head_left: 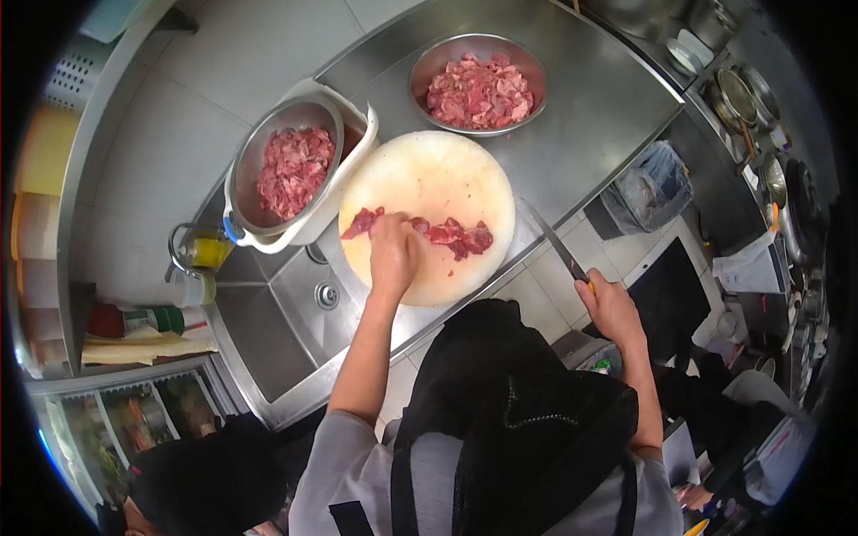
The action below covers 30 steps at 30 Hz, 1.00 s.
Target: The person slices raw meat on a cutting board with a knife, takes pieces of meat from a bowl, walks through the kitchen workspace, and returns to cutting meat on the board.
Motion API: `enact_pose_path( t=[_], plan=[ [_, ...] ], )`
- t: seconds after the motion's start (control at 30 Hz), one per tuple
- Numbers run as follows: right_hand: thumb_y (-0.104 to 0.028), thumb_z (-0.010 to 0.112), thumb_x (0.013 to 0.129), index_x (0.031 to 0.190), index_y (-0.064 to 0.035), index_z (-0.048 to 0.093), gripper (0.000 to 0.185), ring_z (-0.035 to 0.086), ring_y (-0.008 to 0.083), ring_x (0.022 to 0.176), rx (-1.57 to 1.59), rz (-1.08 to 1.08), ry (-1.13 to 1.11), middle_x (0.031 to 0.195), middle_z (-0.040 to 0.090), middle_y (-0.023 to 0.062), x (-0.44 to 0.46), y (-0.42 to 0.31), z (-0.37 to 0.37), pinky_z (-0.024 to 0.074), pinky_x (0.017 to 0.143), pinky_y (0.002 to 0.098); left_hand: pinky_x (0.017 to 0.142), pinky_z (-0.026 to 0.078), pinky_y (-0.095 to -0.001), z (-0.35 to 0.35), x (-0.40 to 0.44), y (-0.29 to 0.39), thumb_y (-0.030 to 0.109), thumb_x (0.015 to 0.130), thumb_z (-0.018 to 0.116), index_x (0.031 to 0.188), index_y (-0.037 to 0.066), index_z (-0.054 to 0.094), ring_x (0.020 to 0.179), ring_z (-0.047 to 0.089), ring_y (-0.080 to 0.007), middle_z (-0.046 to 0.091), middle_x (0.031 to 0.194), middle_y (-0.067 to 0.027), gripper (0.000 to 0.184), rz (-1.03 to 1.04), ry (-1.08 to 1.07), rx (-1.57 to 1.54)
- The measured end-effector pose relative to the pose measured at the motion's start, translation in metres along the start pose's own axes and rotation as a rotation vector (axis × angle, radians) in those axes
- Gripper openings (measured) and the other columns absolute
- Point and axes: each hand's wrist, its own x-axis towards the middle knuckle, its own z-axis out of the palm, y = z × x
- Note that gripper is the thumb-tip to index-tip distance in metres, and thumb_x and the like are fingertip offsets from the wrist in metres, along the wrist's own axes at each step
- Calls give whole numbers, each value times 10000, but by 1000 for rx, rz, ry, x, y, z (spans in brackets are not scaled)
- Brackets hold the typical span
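Note:
A round white cutting board (438, 165) lies on the steel counter, with a row of raw red meat pieces (460, 236) across it. My left hand (393, 255) is over the board, its fingers closed on the meat at the left part of the row; the fingertips are partly hidden. Off the board's right side, my right hand (611, 308) is wrapped around the handle of a long kitchen knife (556, 239). The blade points up and left, its tip near the board's edge and apart from the meat.
Behind the board stands a steel bowl (418, 87) of cut meat. Another steel bowl (253, 183) of meat sits in a white tub (357, 156) at left. A sink (273, 330) is at lower left, a lined bin (651, 192) at right. Other people are at both lower corners.

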Motion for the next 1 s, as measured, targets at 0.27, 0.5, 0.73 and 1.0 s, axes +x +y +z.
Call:
enact_pose_path(
  t=[0.27, 0.5, 0.73, 1.0],
  plan=[
    [-377, 615, 1100, 1116, -69, 605, 309, 691, 536, 826, 33, -53, -22, 812, 713, 270, 6, -11, 5, 539, 747, 620, 1039, 493, -472, 46, 16, -7, 24, 846, 713, 1229, 87, 689, 1192, 622, -353, 650, 1224, -128, 389, 554, -192, 104],
    [-381, 617, 1099, 1114, -60, 597, 321, 689, 537, 834, 69, 0, 4, 795, 701, 279, -7, 3, 8, 529, 739, 619, 966, 495, -475, 37, 26, -5, 46, 856, 726, 1186, 92, 685, 1110, 625, -354, 663, 1127, -120, 335, 508, -288, 16],
    [-367, 628, 1095, 1089, -54, 581, 316, 682, 542, 824, 146, -49, 26, 788, 698, 278, -3, 9, 20, 526, 728, 617, 917, 531, -488, 39, 30, -3, 121, 884, 710, 1226, 74, 663, 963, 674, -393, 706, 986, -145, 349, 551, -339, 259],
    [-362, 635, 1091, 1070, -55, 579, 312, 677, 547, 819, 209, -36, 62, 794, 698, 284, 7, 14, 17, 524, 730, 616, 750, 604, -415, 2, 78, 24, 192, 1076, 592, 961, 42, 681, 678, 631, -145, 637, 715, -34, 208, -587, -1045, -809]
  ],
)
